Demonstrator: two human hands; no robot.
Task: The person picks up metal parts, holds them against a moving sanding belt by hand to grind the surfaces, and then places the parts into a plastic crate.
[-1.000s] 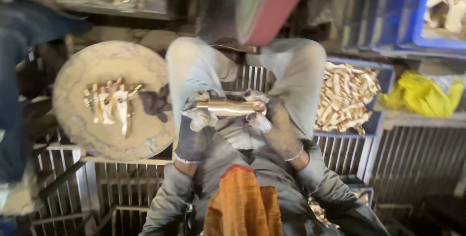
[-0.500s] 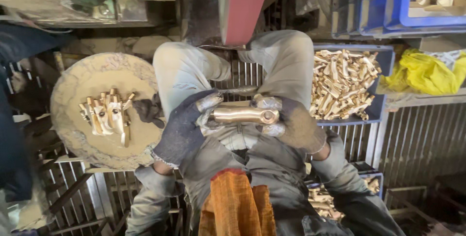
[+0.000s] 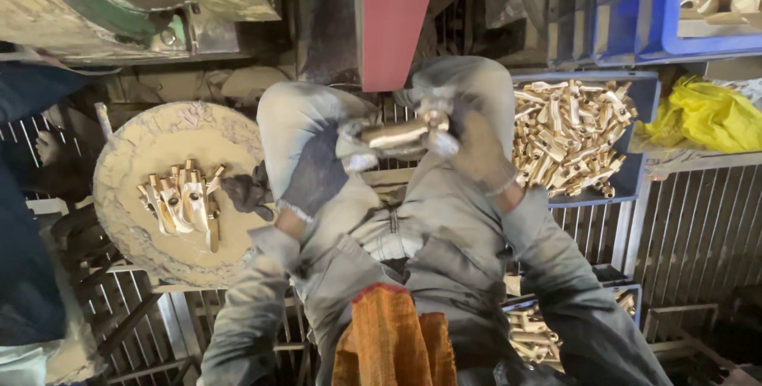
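Brass fitting [image 3: 401, 133] pinched end to end above the knees, left hand [image 3: 317, 170] and right hand [image 3: 476, 148] each in a closed grip; risky near red belt [image 3: 394, 21], gloves could snag.

Head camera—looking steeply down, close.

We can't see either end of the brass part [image 3: 401, 133]: the gloved left hand [image 3: 317, 173] and right hand [image 3: 476, 148] cover them, both blurred. The lower crate [image 3: 556, 326] shows only a corner behind our right sleeve, and the blue bin [image 3: 635, 13] runs off the top edge.
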